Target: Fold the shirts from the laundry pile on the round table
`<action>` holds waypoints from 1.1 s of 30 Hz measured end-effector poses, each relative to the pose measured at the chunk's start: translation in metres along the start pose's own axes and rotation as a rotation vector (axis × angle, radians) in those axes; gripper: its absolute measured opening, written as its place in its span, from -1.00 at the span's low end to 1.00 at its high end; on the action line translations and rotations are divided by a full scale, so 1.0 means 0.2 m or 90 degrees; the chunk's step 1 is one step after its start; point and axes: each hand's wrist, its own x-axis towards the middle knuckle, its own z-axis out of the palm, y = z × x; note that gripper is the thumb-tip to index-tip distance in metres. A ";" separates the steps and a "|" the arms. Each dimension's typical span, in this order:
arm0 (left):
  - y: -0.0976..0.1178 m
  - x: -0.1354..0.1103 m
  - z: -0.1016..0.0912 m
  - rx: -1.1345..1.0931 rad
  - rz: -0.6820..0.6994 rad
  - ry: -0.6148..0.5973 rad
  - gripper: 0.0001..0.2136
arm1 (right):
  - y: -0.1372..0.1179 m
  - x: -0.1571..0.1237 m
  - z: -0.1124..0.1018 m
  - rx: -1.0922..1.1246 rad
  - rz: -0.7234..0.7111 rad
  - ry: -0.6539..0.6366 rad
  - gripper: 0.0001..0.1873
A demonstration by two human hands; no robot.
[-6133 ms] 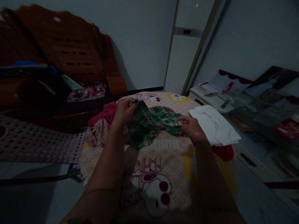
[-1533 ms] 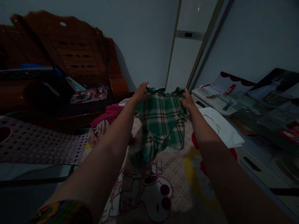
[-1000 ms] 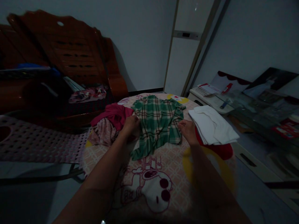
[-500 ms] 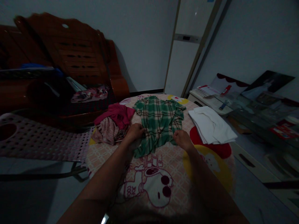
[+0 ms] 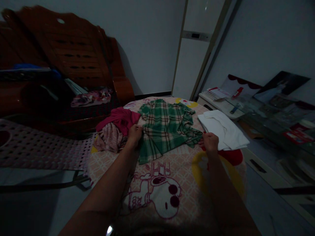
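Note:
A green plaid shirt point(image 5: 167, 126) lies spread on a round table under a pink cartoon-print cloth point(image 5: 159, 193). My left hand point(image 5: 134, 133) rests closed on the shirt's left edge, beside a heap of crumpled pink and magenta clothes point(image 5: 115, 126). My right hand point(image 5: 209, 142) pinches the shirt's lower right corner and holds it stretched toward the right, close to a folded white garment point(image 5: 225, 129).
A dark wooden bench point(image 5: 66, 62) with papers and a floral cloth stands behind on the left. A woven lattice chair point(image 5: 41, 149) is at the left. A low white cabinet point(image 5: 221, 101) with papers, and glass shelving, run along the right. A door is at the back.
The shirt was held up in the air, then laid flat on the table. My right hand has now pulled its lower right corner out to the right; the left hand stays on the left edge.

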 end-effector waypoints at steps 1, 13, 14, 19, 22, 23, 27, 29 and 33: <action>0.00 0.00 0.00 -0.031 -0.007 0.014 -0.81 | 0.00 -0.01 0.01 -0.010 -0.005 -0.006 -0.75; 0.08 -0.03 -0.15 0.144 0.146 -0.001 -0.71 | -0.05 -0.03 0.00 -0.263 -0.210 0.138 -0.62; 0.08 -0.03 -0.17 0.161 0.150 0.020 -0.71 | -0.05 -0.03 -0.03 -0.226 -0.202 0.180 -0.59; 0.06 -0.02 -0.18 0.216 0.210 0.088 -0.69 | 0.00 0.03 -0.08 -0.058 -0.128 0.253 -0.50; 0.09 -0.03 -0.17 0.234 0.275 0.145 -0.71 | 0.02 0.05 -0.07 -0.071 -0.177 0.281 -0.52; 0.11 -0.04 -0.17 0.231 0.294 0.137 -0.73 | 0.02 0.05 -0.07 -0.099 -0.211 0.290 -0.54; 0.22 -0.14 -0.17 0.195 0.296 -0.230 -0.80 | -0.03 0.02 -0.09 -0.239 -0.309 0.176 -0.72; 0.26 -0.21 -0.16 0.207 0.285 -0.479 -0.79 | -0.04 0.00 -0.10 -0.319 -0.322 0.046 -0.80; 0.29 -0.35 -0.11 0.389 0.344 -0.557 -0.74 | 0.02 -0.02 -0.06 -0.501 -0.401 -0.065 -0.78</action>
